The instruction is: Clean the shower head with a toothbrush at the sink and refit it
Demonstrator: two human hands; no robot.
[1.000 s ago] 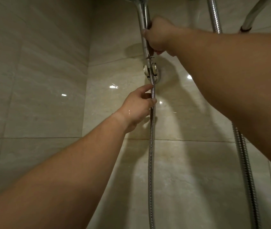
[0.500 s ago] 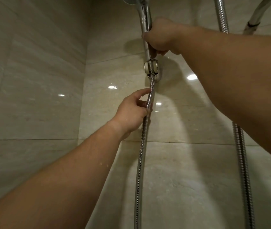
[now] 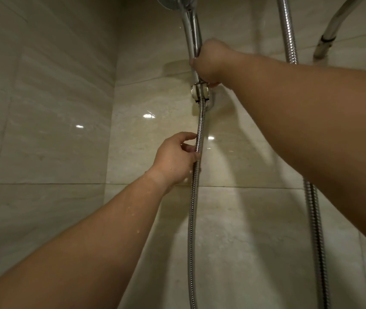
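High on the glossy beige tiled wall, your right hand is wrapped around the lower handle of the chrome hand-held shower head, fingers curled tight on it. The handle's bottom end sits in the small pale wall bracket just beneath your fist, and the round spray face is cut off by the top edge of the view.

Below the bracket, the ribbed silver metal hose hangs down the wall and runs out of sight at the bottom. Your left hand holds that hose a little way under the bracket, the thumb and fingertips pinching it from the left side, with the hose passing in front of the fingertips. Water drops show on your left wrist and forearm.

To the right, a second ribbed chrome hose runs down the wall; your right forearm crosses in front of its middle part. Further right, a curved grey pipe with a dark band arches toward the upper corner. The adjoining tiled side wall meets the back wall in a corner at left, and small bright light reflections dot both walls.
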